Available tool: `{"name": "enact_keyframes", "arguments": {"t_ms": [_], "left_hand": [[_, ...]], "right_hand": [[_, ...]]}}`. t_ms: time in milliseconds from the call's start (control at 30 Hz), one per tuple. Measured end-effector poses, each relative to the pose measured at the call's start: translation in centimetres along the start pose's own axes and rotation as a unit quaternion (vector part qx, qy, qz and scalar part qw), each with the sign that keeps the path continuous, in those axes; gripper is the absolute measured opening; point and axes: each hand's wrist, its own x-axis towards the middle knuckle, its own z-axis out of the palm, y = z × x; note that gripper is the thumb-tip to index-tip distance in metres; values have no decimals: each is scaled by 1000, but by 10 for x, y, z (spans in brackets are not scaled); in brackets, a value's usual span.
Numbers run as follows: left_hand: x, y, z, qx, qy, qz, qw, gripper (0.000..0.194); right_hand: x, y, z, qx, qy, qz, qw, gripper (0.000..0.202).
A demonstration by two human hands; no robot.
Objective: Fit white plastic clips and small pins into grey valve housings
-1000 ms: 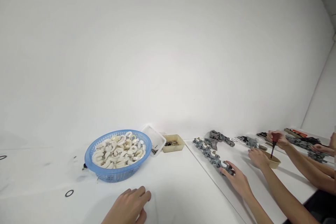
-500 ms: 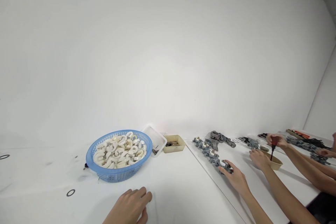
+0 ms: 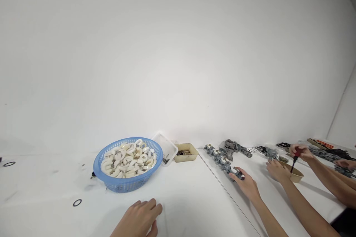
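Note:
My left hand [image 3: 140,217] is low in front of the blue basket [image 3: 125,185], its fingers loosely bent and the thumb apart, with nothing visible in it. White curved plastic pieces [image 3: 129,159] fill that basket. My right hand [image 3: 247,185] has its thumb and fingers around a grey clamp-like part [image 3: 237,173] with a white insert. This part stands at the near end of a row of similar grey parts [image 3: 218,155], some carrying white inserts. Part of its surface is hidden by my fingers.
Behind the basket are a white tray [image 3: 172,152] and a beige bin [image 3: 191,156] of small metal pieces. Loose grey parts [image 3: 229,144] lie by the wall. At right, a co-worker's hands [image 3: 278,172] work with a red-handled screwdriver [image 3: 297,152] at a beige bowl [image 3: 298,178]. A black ring [image 3: 77,202] lies at left.
The view has shifted slightly, moving most things a little to the right. My left hand stays in front of the basket and my right hand stays on the grey clamp-like part.

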Motion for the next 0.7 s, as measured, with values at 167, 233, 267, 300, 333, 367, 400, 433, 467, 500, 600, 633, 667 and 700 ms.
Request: {"name": "enact_keyframes", "arguments": {"t_ms": [167,233,267,300,333,367,400,433,467,500,600,633,667,700], "left_hand": [[-2,-2,4,-10,23,4,1000,33],[-2,-4,8,-19,34,9,999,31],[-2,-5,10,-23,40,11,999,31],[-2,-6,11,-27,43,12,999,30],[-2,-6,12,-29,44,12,999,30],[-2,-6,13,-31,46,12,998,29],[-3,-7,13,-32,48,11,998,28],[-3,-7,13,-32,49,10,998,28],[-3,-7,13,-30,49,10,998,28],[-3,-7,13,-28,48,10,998,28],[-3,-7,13,-24,45,13,999,29],[-3,-7,13,-25,47,15,999,29],[-2,-7,12,-23,48,16,998,29],[-2,-7,12,-19,50,16,998,30]], "right_hand": [[4,0,5,7,6,-6,1000,84],[5,1,7,11,12,-11,1000,80],[5,1,8,13,13,-13,1000,78],[6,1,8,16,14,-14,1000,76],[6,0,9,18,14,-15,1000,74],[7,0,9,20,15,-16,1000,74],[7,0,9,21,15,-15,1000,74],[7,0,9,22,15,-15,1000,74],[7,0,9,23,14,-14,1000,74],[6,0,9,23,14,-13,1000,74],[6,0,10,22,16,-9,1000,74],[5,0,10,21,18,-8,1000,74],[5,0,10,19,19,-7,1000,74],[5,1,10,17,20,-6,1000,74]]}}
